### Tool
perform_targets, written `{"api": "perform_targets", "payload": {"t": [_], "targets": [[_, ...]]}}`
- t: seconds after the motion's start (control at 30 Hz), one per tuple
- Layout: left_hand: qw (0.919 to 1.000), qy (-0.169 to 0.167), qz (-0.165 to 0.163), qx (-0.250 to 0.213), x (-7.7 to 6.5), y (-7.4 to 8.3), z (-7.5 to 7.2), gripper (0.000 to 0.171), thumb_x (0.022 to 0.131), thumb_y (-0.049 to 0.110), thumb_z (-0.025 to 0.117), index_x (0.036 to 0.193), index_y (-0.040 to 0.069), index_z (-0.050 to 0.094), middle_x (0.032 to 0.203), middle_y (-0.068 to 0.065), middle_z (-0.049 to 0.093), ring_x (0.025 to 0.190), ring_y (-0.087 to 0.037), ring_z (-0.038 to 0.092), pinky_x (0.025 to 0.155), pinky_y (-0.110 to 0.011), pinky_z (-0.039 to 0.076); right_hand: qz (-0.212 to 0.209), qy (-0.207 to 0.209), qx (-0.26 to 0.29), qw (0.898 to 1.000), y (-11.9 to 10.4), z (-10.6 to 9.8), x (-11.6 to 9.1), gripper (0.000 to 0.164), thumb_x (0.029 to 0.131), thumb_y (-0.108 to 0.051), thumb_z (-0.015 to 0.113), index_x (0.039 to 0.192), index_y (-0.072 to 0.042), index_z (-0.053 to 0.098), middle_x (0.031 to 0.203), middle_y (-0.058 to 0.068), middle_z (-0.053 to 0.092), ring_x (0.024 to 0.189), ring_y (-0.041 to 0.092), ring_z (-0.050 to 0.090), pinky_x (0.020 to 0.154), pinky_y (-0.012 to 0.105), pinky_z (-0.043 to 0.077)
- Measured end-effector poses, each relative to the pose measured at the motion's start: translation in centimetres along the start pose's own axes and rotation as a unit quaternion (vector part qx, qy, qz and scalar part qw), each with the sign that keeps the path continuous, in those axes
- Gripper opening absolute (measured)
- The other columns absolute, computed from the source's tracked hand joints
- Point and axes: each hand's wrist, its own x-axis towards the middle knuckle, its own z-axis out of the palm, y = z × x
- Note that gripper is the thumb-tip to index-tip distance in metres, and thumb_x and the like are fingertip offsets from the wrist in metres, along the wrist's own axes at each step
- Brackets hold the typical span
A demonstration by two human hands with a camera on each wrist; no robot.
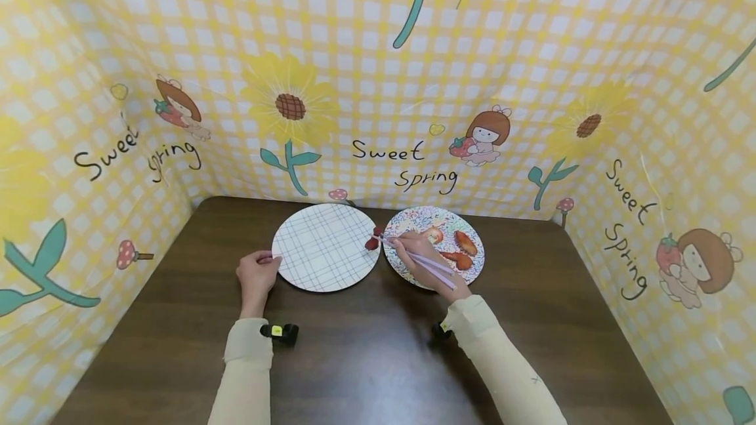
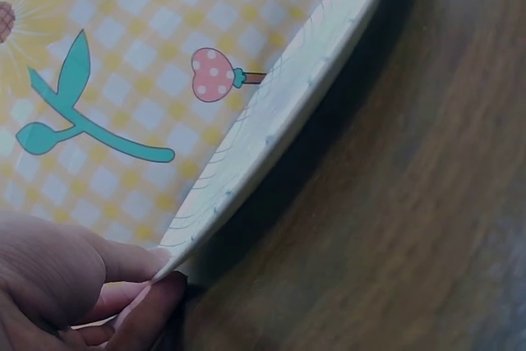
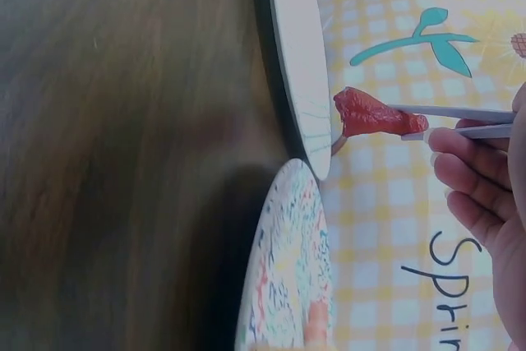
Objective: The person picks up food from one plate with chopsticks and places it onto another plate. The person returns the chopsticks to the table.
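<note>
- Left grip: thumb and fingers pinch the white plate by its left rim; the plate spreads rightward from there.
- Right grip: fingers curled round chopsticks.
- Drumstick: between the chopstick tips, left of the right grip, at the white plate's right edge.
- Speckled plate: beneath and right of the right grip; browned food on it.
- Plate rims: just beside each other, left of the right grip; contact unclear.
- Room: surface runs broad nearward and outward of both grips; far edge beyond them, along checked cloth.
</note>
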Motion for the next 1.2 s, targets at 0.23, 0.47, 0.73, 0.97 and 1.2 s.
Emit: {"api": "perform_targets", "payload": {"t": [0.23,0.47,0.73,0.97,1.2], "targets": [[1.0000,-0.004,-0.004,-0.003,-0.3,0.1,-0.1,0.033,0.094,0.015,0.071,0.118,-0.007,0.070,0.114,-0.028,0.070,0.106,-0.036,0.067,0.072,-0.025,0.048,-0.020,0.012,0.061,0.998,0.2,1.0,0.5,0.027,0.103,0.001,0.050,0.081,-0.005,0.065,0.075,0.011,0.063,0.072,0.017,0.052,0.068,0.029,0.045],[1.0000,-0.001,0.004,-0.003,-0.4,0.2,0.3,0.032,0.092,0.013,0.073,0.116,-0.008,0.071,0.110,-0.027,0.072,0.102,-0.037,0.069,0.065,-0.020,0.047,0.036,-0.018,0.109,0.993,0.5,1.2,0.5,0.027,0.106,-0.007,0.049,0.091,-0.005,0.071,0.076,0.003,0.061,0.071,0.013,0.052,0.066,0.025,0.044],[0.9998,-0.011,0.004,-0.013,-0.5,0.1,0.2,0.032,0.092,0.012,0.074,0.115,-0.009,0.071,0.110,-0.028,0.071,0.102,-0.037,0.069,0.063,-0.017,0.046,0.102,-0.046,0.116,0.987,0.9,1.4,0.4,0.031,0.107,-0.013,0.047,0.116,-0.002,0.074,0.099,0.005,0.074,0.091,0.019,0.066,0.081,0.030,0.055],[0.9993,-0.023,-0.016,-0.024,0.0,-0.2,0.2,0.035,0.092,0.014,0.074,0.118,-0.008,0.070,0.114,-0.028,0.071,0.102,-0.035,0.069,0.063,-0.015,0.046,0.111,-0.027,0.097,0.989,0.9,2.0,0.9,0.029,0.106,-0.013,0.049,0.087,-0.008,0.072,0.074,0.000,0.063,0.069,0.012,0.054,0.066,0.024,0.046],[0.9992,-0.030,-0.019,-0.017,0.3,-0.3,0.0,0.036,0.092,0.015,0.074,0.119,-0.007,0.070,0.114,-0.027,0.071,0.102,-0.033,0.069,0.063,-0.015,0.046,0.138,-0.032,0.079,0.987,1.7,2.9,1.5,0.035,0.106,-0.015,0.049,0.078,-0.002,0.066,0.066,0.001,0.054,0.065,0.014,0.048,0.066,0.027,0.041]]}}
